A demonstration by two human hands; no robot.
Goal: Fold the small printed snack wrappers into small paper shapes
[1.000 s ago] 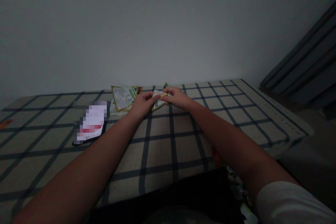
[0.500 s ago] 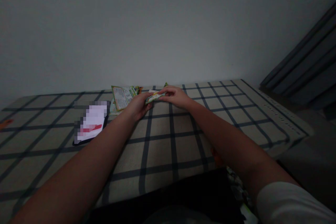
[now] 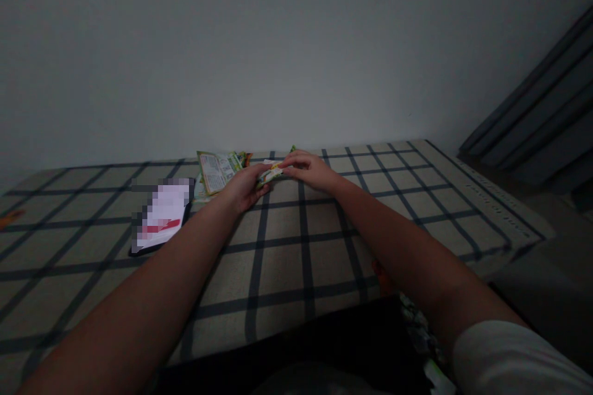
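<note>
My left hand (image 3: 248, 187) and my right hand (image 3: 312, 171) meet over the far part of the table, both closed on a small green-and-white printed packet (image 3: 272, 173). The left grips its near left side with the thumb on top. At its right side, the right fingertips pinch it from above. Several flat printed packets (image 3: 217, 171), green and white, lie in a loose stack just left of my left hand, partly hidden by it. A small green tip shows behind my right hand; what it belongs to is hidden.
A checked cloth (image 3: 282, 271) covers the table, which meets a plain wall (image 3: 296, 49). A lit phone or tablet (image 3: 162, 216), its screen blurred, lies left of my left forearm. An orange object (image 3: 10, 218) shows at the left edge. A dark curtain (image 3: 542, 86) hangs at the right.
My right fingers have shifted slightly on the packet, and its top face is turned a little differently. Both hands stay in nearly the same place.
</note>
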